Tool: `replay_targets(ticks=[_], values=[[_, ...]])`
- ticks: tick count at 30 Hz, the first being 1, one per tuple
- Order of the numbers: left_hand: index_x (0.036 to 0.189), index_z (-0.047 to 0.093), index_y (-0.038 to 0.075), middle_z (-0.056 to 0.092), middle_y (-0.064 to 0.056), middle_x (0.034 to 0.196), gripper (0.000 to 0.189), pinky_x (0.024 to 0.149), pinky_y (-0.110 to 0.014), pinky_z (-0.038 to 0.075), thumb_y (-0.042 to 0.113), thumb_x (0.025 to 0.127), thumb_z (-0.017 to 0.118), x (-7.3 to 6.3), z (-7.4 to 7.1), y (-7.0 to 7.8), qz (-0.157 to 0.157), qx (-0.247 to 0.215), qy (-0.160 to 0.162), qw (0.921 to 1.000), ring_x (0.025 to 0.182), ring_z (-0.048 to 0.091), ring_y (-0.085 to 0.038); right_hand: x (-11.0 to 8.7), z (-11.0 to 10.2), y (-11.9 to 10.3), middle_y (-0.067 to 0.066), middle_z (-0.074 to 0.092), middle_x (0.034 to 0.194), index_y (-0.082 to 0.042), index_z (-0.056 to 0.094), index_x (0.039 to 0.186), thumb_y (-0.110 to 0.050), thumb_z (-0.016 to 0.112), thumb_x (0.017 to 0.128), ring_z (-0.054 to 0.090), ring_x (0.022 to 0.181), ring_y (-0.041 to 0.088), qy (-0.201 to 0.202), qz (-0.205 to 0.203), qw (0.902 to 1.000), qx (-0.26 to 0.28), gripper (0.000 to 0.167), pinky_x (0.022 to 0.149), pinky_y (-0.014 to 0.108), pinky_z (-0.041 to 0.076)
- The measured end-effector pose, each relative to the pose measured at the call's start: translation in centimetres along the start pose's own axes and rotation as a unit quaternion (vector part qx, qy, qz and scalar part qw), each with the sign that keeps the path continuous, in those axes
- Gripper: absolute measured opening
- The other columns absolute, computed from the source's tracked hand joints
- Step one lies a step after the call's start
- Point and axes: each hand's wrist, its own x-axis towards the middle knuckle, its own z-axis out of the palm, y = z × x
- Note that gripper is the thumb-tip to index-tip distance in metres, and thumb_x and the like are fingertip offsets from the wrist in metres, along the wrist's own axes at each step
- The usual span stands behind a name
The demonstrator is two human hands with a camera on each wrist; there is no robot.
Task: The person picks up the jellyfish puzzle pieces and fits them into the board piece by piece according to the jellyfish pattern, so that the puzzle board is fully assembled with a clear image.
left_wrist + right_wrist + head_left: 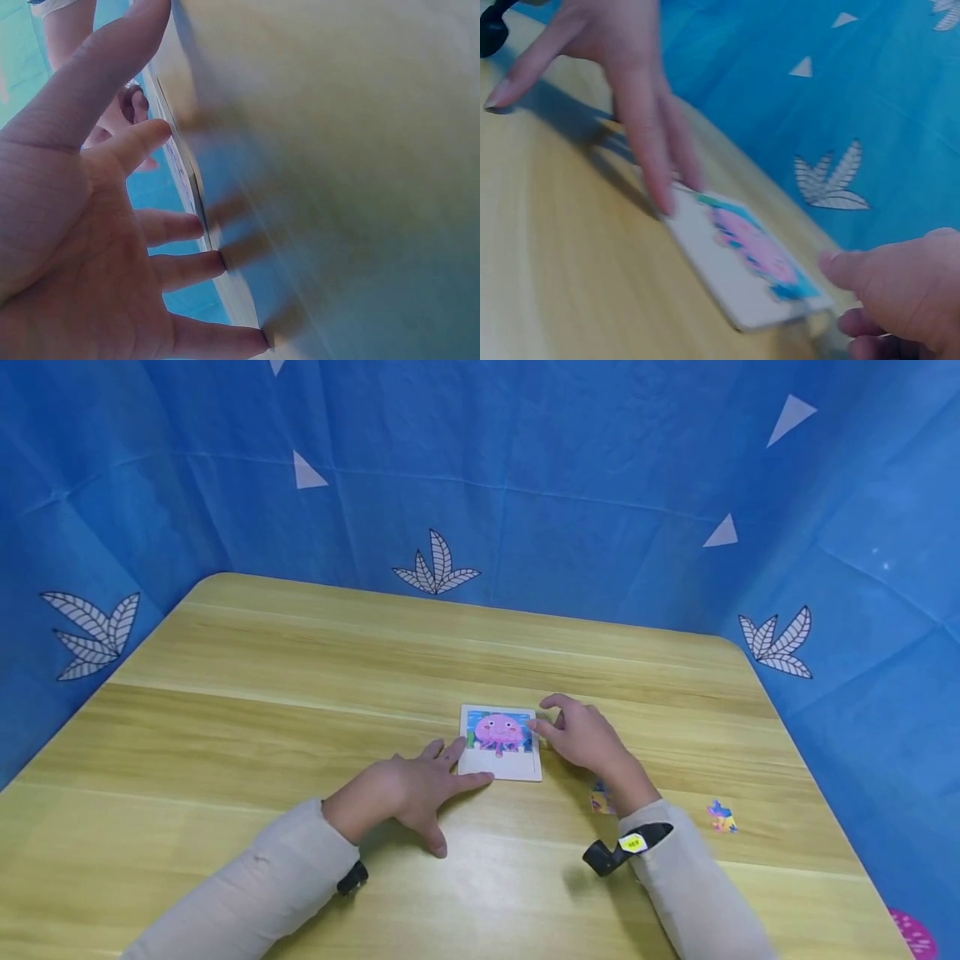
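Note:
A white-framed jigsaw board (pixel 501 766) with a pink jellyfish picture (pixel 498 731) lies flat on the wooden table. My left hand (pixel 420 789) is spread out at the board's left side, its fingertips at the left and lower edges. In the left wrist view those fingers (pixel 187 271) reach straight to the table and board. Over at the right edge is my right hand (pixel 581 735), thumb tip at the picture's right side and the other fingers loosely bent. Nothing shows held between that thumb and index finger; the right wrist view of this hand (pixel 900 292) is blurred.
One colourful puzzle piece (pixel 600 798) lies partly hidden beside my right wrist. Another piece (pixel 722 817) is farther right on the table (pixel 300 652). Blue cloth (pixel 525 485) with leaf and triangle prints hangs around the table. A dark strap (pixel 626 847) hangs at my right sleeve.

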Motion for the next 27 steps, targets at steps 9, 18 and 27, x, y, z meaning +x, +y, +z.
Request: replay_targets(ticks=[9,18,27], values=[[0.148,0.021,0.044,-0.006,-0.009,0.159,0.101,0.101,-0.071,0.022,0.046,0.067,0.082,-0.2,0.0,0.1,-0.002,-0.006,-0.002,1.0,0.145,0.001,-0.035,-2.4,-2.4,4.0,0.002,0.062,0.079,-0.005,0.064,0.106,-0.026,0.064,0.09,0.054,0.066,0.013,-0.017,-0.045,0.9988,0.013,0.027,0.064,0.03,0.046],[0.148,0.021,0.044,-0.006,-0.009,0.159,0.101,0.1,-0.071,0.023,0.046,0.067,0.082,-0.1,0.0,0.0,-0.001,-0.006,-0.003,1.0,0.145,0.001,-0.035,-5.3,-3.9,6.0,0.001,0.061,0.09,-0.006,0.063,0.102,-0.032,0.075,0.08,0.053,0.079,0.014,-0.088,-0.064,0.9939,0.016,0.036,0.071,0.03,0.047],[0.148,0.021,0.044,-0.006,-0.009,0.159,0.101,0.101,-0.071,0.022,0.045,0.067,0.082,0.0,-0.2,0.2,-0.002,-0.01,-0.006,0.9999,0.145,0.001,-0.035,-7.1,-3.9,6.7,0.001,0.058,0.093,-0.008,0.062,0.101,-0.035,0.082,0.071,0.051,0.085,0.015,-0.114,-0.04,0.9925,0.022,0.045,0.076,0.031,0.046]])
